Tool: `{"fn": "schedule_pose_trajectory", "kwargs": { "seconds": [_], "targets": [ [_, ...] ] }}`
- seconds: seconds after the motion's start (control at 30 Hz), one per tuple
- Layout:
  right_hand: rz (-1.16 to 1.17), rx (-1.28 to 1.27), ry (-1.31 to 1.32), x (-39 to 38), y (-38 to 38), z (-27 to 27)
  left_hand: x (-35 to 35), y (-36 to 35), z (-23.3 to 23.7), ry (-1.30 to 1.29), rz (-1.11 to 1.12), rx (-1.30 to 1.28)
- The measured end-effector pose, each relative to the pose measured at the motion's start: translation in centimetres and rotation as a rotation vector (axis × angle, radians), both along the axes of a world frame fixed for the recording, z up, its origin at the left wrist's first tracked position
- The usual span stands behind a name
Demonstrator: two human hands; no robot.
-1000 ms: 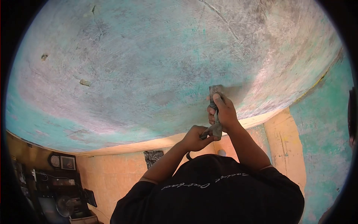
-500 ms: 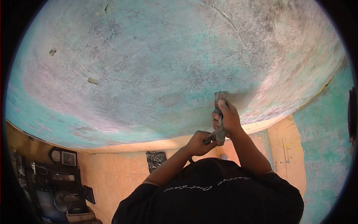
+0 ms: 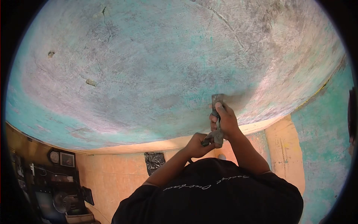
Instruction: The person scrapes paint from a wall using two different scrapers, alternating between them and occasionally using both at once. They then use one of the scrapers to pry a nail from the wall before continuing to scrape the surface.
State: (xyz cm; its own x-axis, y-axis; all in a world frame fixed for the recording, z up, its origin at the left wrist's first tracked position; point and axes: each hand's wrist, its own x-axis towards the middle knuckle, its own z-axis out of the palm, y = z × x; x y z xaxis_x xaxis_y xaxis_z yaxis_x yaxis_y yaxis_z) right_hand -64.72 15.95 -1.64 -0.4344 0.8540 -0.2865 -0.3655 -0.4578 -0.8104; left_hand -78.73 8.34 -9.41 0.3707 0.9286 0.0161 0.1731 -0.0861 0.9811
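My right hand (image 3: 226, 119) is closed round a scraper (image 3: 217, 98), thumb along it. Its flat grey end points up, against or close to the worn turquoise and grey painted surface (image 3: 149, 67). Below and to the left, my left hand (image 3: 197, 145) is curled shut on a grey-green, flat-looking piece (image 3: 217, 137) with a dark end between its fingers. That piece reaches up to the underside of my right hand and overlaps the scraper's lower end. I cannot tell what kind of thing it is.
The painted surface has cracks and small holes, one hole (image 3: 90, 81) at left. An orange wall (image 3: 112, 171) with a dark panel (image 3: 154, 162) lies beyond its edge. A fan (image 3: 62, 202), clock (image 3: 55, 157) and picture frame (image 3: 67, 159) stand at lower left. A green wall (image 3: 324, 156) rises at right.
Both hands and the scraper appear slightly farther left and lower. The whole view has shifted a little left as well. Each hand keeps its hold.
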Motion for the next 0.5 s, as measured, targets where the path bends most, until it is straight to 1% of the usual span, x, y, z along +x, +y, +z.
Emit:
{"fn": "schedule_pose_trajectory", "kwargs": {
  "seconds": [0.07,0.1,0.2,0.23,0.33,0.43,0.5],
  "targets": [
    [-0.006,-0.007,0.001,0.1,0.1,-0.1,0.5,-0.6,-1.2,-0.077,0.028,0.002],
    [-0.017,0.006,0.006,0.1,0.3,-0.1,0.6,-0.7,-0.3,-0.095,0.052,-0.022],
    [-0.008,0.038,0.031,0.0,0.6,1.4,0.4,0.6,1.1,-0.127,0.074,0.063],
    [0.003,0.053,0.044,-0.1,0.8,2.0,0.1,1.1,1.5,-0.086,0.04,0.058],
    [-0.015,0.103,0.027,-0.2,0.9,2.0,0.1,1.4,2.1,-0.09,0.029,0.046],
    [-0.03,0.085,0.03,0.1,0.8,0.8,0.6,0.7,1.0,-0.121,0.065,0.017],
    [-0.017,0.036,0.03,0.4,0.3,-0.5,0.5,0.1,0.0,-0.103,0.025,-0.024]
  ]
}}
